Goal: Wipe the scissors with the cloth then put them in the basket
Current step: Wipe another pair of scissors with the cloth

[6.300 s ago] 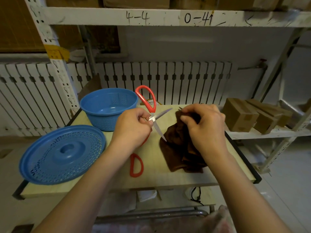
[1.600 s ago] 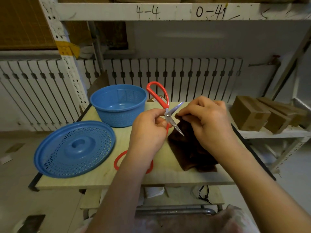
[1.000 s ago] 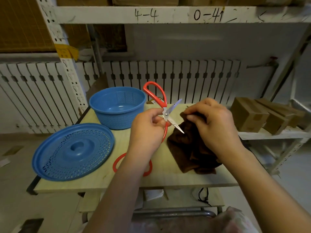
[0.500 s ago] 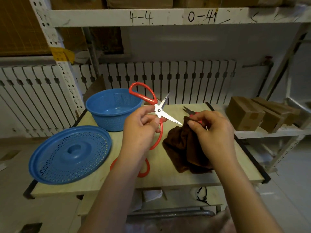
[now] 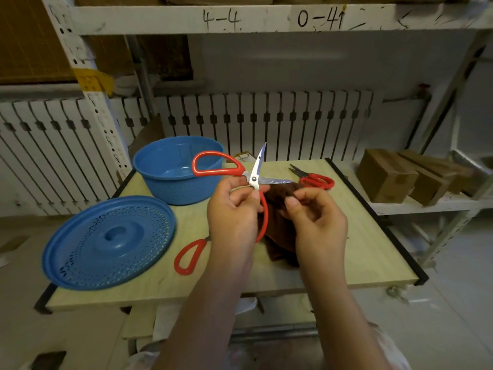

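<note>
Gripping open scissors (image 5: 253, 177) near the pivot with left hand (image 5: 234, 212), now swinging toward basket (image 5: 170, 188) at ten o'clock; right hand (image 5: 314, 217) pinching cloth (image 5: 280, 225), parting from blades. Wiping seemingly ending.

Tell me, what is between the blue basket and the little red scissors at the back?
The big red scissors held in the left hand, blades open, in the head view.

You worked in dim, warm indoor light, brighter at the right of the frame. The wide lens bent the shelf beam (image 5: 266, 18) and the radiator (image 5: 266, 124) near the edges. Your forearms at the bottom were soft and blurred, and the blades of the scissors (image 5: 256, 173) gave small glare.
</note>
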Action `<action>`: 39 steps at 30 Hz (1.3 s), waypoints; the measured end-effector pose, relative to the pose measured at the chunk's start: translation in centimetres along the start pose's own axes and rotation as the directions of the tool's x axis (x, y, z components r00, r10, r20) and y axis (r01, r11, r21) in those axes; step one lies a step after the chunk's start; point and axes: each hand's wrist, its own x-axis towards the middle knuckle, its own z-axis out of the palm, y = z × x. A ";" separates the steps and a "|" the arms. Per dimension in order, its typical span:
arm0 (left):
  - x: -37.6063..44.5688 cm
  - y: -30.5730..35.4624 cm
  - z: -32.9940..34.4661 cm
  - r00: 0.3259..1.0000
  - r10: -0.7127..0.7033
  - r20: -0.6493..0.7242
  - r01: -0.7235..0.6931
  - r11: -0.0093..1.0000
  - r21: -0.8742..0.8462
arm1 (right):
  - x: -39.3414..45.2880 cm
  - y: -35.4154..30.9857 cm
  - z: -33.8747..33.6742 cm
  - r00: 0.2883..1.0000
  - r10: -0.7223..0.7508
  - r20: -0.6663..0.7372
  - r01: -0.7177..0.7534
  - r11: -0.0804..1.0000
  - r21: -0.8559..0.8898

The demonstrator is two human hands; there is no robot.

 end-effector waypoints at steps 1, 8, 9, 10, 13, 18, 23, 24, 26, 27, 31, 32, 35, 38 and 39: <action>-0.1 -0.1 0.1 1.000 -0.003 -0.012 0.003 1.000 -0.003 | -0.1 -0.1 0.2 1.000 -0.003 0.006 0.003 1.000 -0.009; -0.8 -0.3 0.5 0.999 -0.016 -0.042 0.013 0.997 -0.075 | -0.1 0.3 1.4 1.000 0.017 -0.006 -0.017 1.000 -0.004; -0.9 -0.3 0.5 0.999 -0.028 -0.046 0.023 0.995 -0.093 | -0.1 0.2 1.5 1.000 0.030 -0.002 -0.030 1.000 0.006; -0.9 -0.3 0.6 0.998 -0.039 -0.051 0.033 0.993 -0.113 | -0.2 0.1 1.6 0.999 0.044 0.006 -0.044 0.999 0.020; -0.8 -0.1 0.6 0.995 -0.071 -0.068 0.059 0.984 -0.167 | -0.4 -0.6 1.6 0.994 0.095 0.048 -0.099 0.990 0.097; -0.9 -0.2 0.7 0.990 -0.122 -0.069 0.105 0.973 -0.208 | -0.3 -1.2 1.9 0.994 0.080 0.078 -0.089 0.990 0.112; -0.4 -0.2 0.3 0.983 -0.179 -0.049 0.167 0.968 -0.188 | 0.0 -1.2 1.7 0.993 0.070 0.100 -0.080 0.992 0.095; -0.4 -0.2 0.3 0.981 -0.186 -0.048 0.174 0.967 -0.187 | 0.0 -1.1 1.7 0.991 0.074 0.110 -0.084 0.993 0.083; -0.4 -0.2 0.2 0.980 -0.192 -0.046 0.181 0.967 -0.178 | 0.0 -1.1 1.7 0.988 0.084 0.128 -0.094 0.993 0.074; -0.5 -0.3 0.1 0.980 -0.194 -0.045 0.184 0.969 -0.167 | 0.1 -1.1 1.7 0.987 0.086 0.136 -0.097 0.992 0.079; -0.5 -0.2 0.2 0.979 -0.201 -0.038 0.195 0.973 -0.122 | 0.5 -1.0 1.7 0.976 0.176 0.125 -0.197 0.965 0.174; -0.6 -0.2 0.2 0.980 -0.197 -0.036 0.191 0.975 -0.116 | 0.6 -0.9 1.8 0.971 0.208 0.121 -0.230 0.951 0.205; -0.7 -0.2 0.3 0.981 -0.189 -0.041 0.184 0.977 -0.109 | 0.9 -0.9 2.3 0.955 0.269 0.123 -0.292 0.926 0.241; -0.8 -0.2 0.4 0.979 -0.197 -0.049 0.190 0.975 -0.118 | 1.3 -0.8 3.0 0.954 0.274 0.123 -0.293 0.936 0.193; -0.9 -0.2 0.4 0.978 -0.202 -0.053 0.195 0.973 -0.123 | 1.4 -0.8 3.2 0.953 0.276 0.130 -0.296 0.936 0.189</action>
